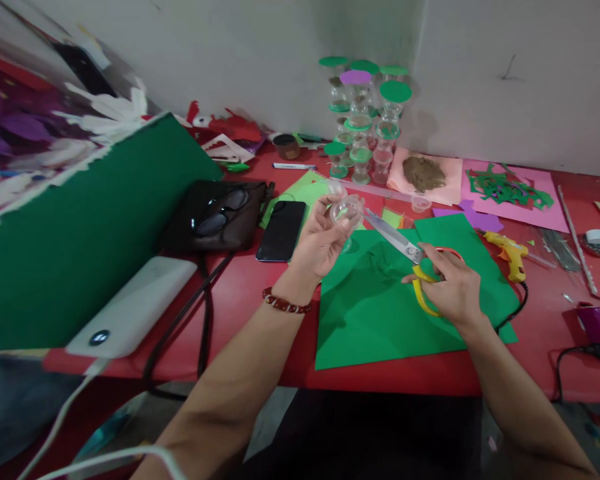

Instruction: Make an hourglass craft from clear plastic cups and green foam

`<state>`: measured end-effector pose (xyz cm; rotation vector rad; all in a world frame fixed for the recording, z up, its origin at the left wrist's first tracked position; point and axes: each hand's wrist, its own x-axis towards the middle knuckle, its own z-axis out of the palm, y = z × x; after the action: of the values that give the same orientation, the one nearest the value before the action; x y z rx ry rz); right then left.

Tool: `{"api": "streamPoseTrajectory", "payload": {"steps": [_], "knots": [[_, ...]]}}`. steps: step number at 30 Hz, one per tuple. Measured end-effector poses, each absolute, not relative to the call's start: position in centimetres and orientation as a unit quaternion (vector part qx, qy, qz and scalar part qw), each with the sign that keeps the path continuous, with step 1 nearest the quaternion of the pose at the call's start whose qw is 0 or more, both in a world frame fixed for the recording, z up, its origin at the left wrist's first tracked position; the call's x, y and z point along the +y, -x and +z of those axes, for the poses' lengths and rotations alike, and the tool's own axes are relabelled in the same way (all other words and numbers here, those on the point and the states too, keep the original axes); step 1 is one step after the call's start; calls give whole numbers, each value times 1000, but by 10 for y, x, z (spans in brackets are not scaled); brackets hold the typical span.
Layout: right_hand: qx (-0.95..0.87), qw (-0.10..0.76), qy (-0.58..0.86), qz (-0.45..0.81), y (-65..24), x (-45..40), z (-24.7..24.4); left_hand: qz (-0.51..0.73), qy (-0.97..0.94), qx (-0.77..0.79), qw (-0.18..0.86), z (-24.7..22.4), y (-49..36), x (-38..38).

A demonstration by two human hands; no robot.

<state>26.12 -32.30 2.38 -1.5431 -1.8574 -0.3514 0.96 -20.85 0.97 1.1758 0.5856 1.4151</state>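
Observation:
My left hand (325,233) is closed around a small clear plastic cup (347,212), its round rim turned toward me. In my right hand (450,280) is a pair of scissors (393,237) with yellow and orange handles, my fingers through the loops. The blades point left and their tips meet the cup's edge; whether they cut into it I cannot tell. Beneath both hands lies a green sheet (375,313) on the red table (290,360).
Stacked clear cups with green and purple discs (361,120) stand by the wall. A yellow glue gun (507,253) lies right, its cord trailing over the table. Left are a phone (281,230), a dark bag (180,217) with glasses, a white power bank (135,307) and a green board (90,247).

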Motion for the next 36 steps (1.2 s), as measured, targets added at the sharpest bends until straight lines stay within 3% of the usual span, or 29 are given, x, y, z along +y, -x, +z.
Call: {"api": "streamPoseTrajectory", "payload": {"steps": [15,26,32,36], "knots": [[-720,344,596,-88,-259,-326,20,675,-580,280,359,6,-22,-214],[-732,307,595,-125,-266,-326,20,690,-574,307,317,7,-28,-219],[-660,315,675,-98,-268,-320,26,691,-582,303,303,7,-27,-219],[-668,343,656,-73,-263,-324,32,678,-586,320,308,6,-25,-216]]}}
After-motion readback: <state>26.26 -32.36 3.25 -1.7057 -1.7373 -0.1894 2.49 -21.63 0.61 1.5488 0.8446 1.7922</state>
